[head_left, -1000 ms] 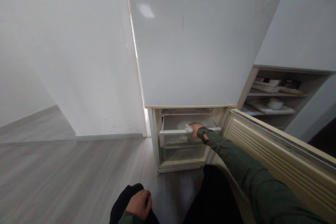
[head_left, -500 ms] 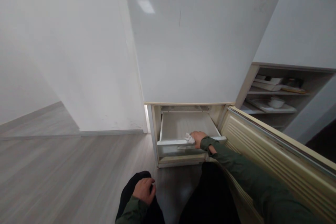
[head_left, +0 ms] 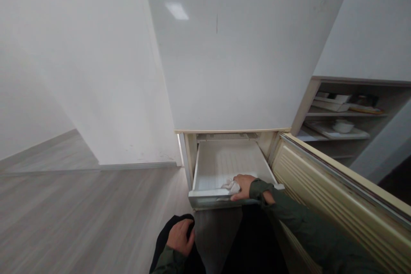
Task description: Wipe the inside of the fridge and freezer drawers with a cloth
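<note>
A: Evidently, which step is shown?
B: Right hand (head_left: 244,185), fingers closed on white cloth (head_left: 231,186), grips drawer (head_left: 224,163) front; drawer drawn out. Left hand (head_left: 180,236) curled on knee.
A: Next requirement?
B: Probably wiping the ribbed floor.

Right hand (head_left: 244,185), cloth (head_left: 231,186) on drawer (head_left: 221,163) front; left hand (head_left: 180,236) on knee

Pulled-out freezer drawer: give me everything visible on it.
The white plastic freezer drawer is slid well out of the open lower compartment, level, with a ribbed floor, low side walls and a thick front lip. Nothing lies in it except a crumpled white cloth at the front edge, under the right hand, which grips the lip.
</note>
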A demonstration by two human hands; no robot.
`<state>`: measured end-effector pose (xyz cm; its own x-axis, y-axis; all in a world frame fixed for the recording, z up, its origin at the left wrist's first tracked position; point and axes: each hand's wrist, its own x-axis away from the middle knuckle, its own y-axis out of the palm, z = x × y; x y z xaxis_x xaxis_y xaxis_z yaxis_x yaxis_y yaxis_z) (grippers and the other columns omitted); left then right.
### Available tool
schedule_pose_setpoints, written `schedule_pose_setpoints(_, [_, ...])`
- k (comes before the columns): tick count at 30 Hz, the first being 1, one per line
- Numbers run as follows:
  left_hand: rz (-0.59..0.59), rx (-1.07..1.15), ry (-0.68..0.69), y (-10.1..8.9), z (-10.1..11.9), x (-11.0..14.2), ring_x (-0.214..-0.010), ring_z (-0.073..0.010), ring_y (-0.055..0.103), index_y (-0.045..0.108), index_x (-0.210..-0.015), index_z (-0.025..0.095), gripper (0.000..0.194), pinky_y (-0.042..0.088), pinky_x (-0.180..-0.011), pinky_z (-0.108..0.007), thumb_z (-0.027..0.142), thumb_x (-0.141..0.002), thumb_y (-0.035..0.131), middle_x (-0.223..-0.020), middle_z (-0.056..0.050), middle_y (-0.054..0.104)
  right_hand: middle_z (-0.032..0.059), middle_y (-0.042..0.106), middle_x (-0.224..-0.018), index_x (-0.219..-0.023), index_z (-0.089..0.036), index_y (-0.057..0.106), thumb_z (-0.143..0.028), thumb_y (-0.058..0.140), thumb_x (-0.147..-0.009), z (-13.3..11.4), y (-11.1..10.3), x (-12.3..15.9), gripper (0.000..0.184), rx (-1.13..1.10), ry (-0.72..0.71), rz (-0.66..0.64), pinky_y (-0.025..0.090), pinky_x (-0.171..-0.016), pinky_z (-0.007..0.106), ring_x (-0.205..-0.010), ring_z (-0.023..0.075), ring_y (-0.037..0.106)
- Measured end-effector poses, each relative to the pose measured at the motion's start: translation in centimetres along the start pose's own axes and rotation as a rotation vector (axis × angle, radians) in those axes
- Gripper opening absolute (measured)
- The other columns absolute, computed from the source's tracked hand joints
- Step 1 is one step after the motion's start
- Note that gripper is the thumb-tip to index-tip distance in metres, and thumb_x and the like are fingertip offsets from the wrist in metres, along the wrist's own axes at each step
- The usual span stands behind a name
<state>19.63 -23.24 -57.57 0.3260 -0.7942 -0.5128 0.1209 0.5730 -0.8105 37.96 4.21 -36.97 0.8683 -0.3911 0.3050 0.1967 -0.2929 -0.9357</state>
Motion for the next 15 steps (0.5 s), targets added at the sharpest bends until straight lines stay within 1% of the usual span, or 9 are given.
schedule_pose_setpoints(1, [0.0, -0.001, -0.006, 0.2, -0.1, -0.1, -0.093, -0.0257, 0.067, 0.068, -0.101, 0.011, 0.025, 0.054, -0.086, -0.041, 0.02, -0.092, 0.047, -0.099, -0.012, 0.07, 0.0189, 0.065, -0.123, -0.121, -0.008, 0.065, -0.046, 0.061, -0.092, -0.1, -0.3, -0.5, 0.048, -0.075, 0.004, 0.015, 0.048, -0.101, 0.038, -0.116, 0.0316, 0.062])
schedule_pose_setpoints(2, [0.001, -0.003, -0.012, 0.4, -0.2, 0.0, -0.093, -0.0256, 0.067, 0.068, -0.102, 0.011, 0.024, 0.054, -0.086, -0.041, 0.02, -0.091, 0.048, -0.1, -0.011, 0.07, 0.0183, 0.065, -0.123, -0.12, -0.008, 0.066, -0.044, 0.051, -0.099, -0.4, -0.5, -1.0, 0.045, -0.148, -0.001, 0.041, 0.047, -0.102, 0.037, -0.117, 0.0294, 0.062])
schedule_pose_setpoints(4, [0.009, -0.006, -0.021, 0.9, -0.6, 0.1, -0.093, -0.0248, 0.067, 0.067, -0.101, 0.013, 0.023, 0.054, -0.085, -0.04, 0.02, -0.091, 0.048, -0.099, -0.01, 0.071, 0.0178, 0.066, -0.122, -0.118, -0.006, 0.066, -0.034, 0.038, -0.104, -1.6, -0.9, -2.5, 0.042, -0.244, -0.055, 0.12, 0.045, -0.104, 0.035, -0.117, 0.0251, 0.062])
schedule_pose_setpoints(5, [0.016, -0.005, -0.025, 1.1, -0.8, 0.2, -0.092, -0.0243, 0.067, 0.067, -0.1, 0.014, 0.022, 0.054, -0.085, -0.04, 0.02, -0.092, 0.047, -0.097, -0.01, 0.07, 0.0178, 0.066, -0.121, -0.117, -0.005, 0.066, -0.029, 0.039, -0.104, -2.5, -0.9, -3.5, 0.039, -0.261, -0.115, 0.167, 0.046, -0.104, 0.034, -0.116, 0.0237, 0.062])
schedule_pose_setpoints(7, [0.026, 0.0, -0.022, 1.3, -1.2, 0.4, -0.089, -0.0233, 0.067, 0.065, -0.098, 0.015, 0.021, 0.055, -0.083, -0.04, 0.02, -0.093, 0.046, -0.094, -0.008, 0.07, 0.0185, 0.063, -0.125, -0.117, -0.005, 0.067, -0.023, 0.048, -0.099, -4.6, -0.7, -5.8, 0.031, -0.249, -0.303, 0.263, 0.045, -0.107, 0.034, -0.12, 0.0231, 0.059])
schedule_pose_setpoints(9, [0.038, 0.008, 0.005, 1.1, -1.7, 0.5, -0.085, -0.022, 0.067, 0.064, -0.096, 0.017, 0.02, 0.055, -0.079, -0.04, 0.022, -0.094, 0.044, -0.091, -0.006, 0.07, 0.0189, 0.057, -0.137, -0.12, -0.007, 0.068, -0.017, 0.057, -0.092, -6.8, -0.1, -8.6, 0.031, -0.184, -0.528, 0.332, 0.042, -0.112, 0.036, -0.129, 0.0247, 0.054])
schedule_pose_setpoints(11, [0.057, 0.018, 0.054, 0.6, -2.3, 0.5, -0.081, -0.02, 0.068, 0.062, -0.095, 0.019, 0.02, 0.056, -0.074, -0.038, 0.025, -0.097, 0.043, -0.088, -0.003, 0.069, 0.0188, 0.052, -0.145, -0.119, -0.01, 0.07, -0.012, 0.061, -0.087, -8.3, 0.4, -11.7, 0.034, -0.074, -0.684, 0.372, 0.042, -0.113, 0.041, -0.133, 0.0269, 0.05])
schedule_pose_setpoints(13, [0.081, 0.028, 0.104, 0.0, -2.9, 0.6, -0.077, -0.0178, 0.068, 0.06, -0.094, 0.021, 0.019, 0.056, -0.071, -0.035, 0.025, -0.098, 0.042, -0.085, -0.001, 0.069, 0.0201, 0.054, -0.142, -0.117, -0.009, 0.071, -0.009, 0.061, -0.085, -8.7, 0.5, -14.7, 0.033, 0.036, -0.729, 0.41, 0.043, -0.112, 0.045, -0.132, 0.0283, 0.051])
schedule_pose_setpoints(15, [0.103, 0.031, 0.168, -0.6, -3.5, 0.9, -0.072, -0.0154, 0.068, 0.06, -0.093, 0.023, 0.014, 0.057, -0.066, -0.03, 0.025, -0.095, 0.046, -0.082, 0.002, 0.069, 0.021, 0.057, -0.139, -0.118, -0.008, 0.07, -0.008, 0.061, -0.084, -7.9, 0.0, -17.5, 0.035, 0.072, -0.671, 0.483, 0.044, -0.111, 0.048, -0.13, 0.0291, 0.053])
